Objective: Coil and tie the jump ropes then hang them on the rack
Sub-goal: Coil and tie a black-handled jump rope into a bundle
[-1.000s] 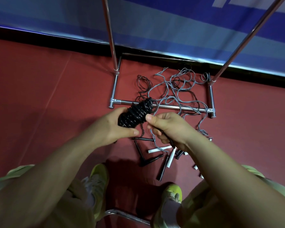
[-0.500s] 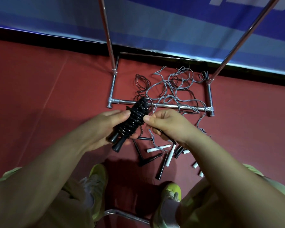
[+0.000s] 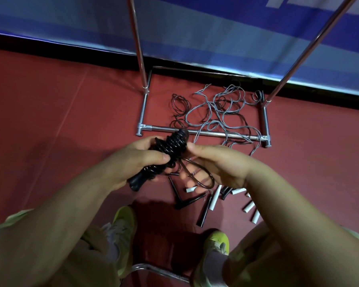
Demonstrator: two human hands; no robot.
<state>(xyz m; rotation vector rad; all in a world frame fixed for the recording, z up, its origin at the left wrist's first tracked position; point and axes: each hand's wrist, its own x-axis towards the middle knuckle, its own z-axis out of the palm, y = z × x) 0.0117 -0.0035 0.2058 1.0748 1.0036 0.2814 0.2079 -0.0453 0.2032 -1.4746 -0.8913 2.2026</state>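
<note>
Since the earlier frame, slid down the black coiled rope (image 3: 170,154) at frame centre: left hand (image 3: 133,164) wrapped round it, right hand (image 3: 218,164) pinching its loose end loop. Wound but not tied or hung; tangled ropes (image 3: 218,112) heaped inside the rack (image 3: 195,132) base. No legible writing.

A black jump rope (image 3: 170,151) sits at the centre of the frame, its cord wound in tight turns round its handles into a slanted bundle, handle ends poking out lower left, with a loose loop (image 3: 199,175) of cord hanging from it to the right. Above it, grey and black ropes (image 3: 218,112) sprawl uncoiled on the red floor inside the base of the chrome rack (image 3: 205,132), whose two poles rise to the top edge. Their black and white handles (image 3: 212,200) lie scattered just below centre right.
</note>
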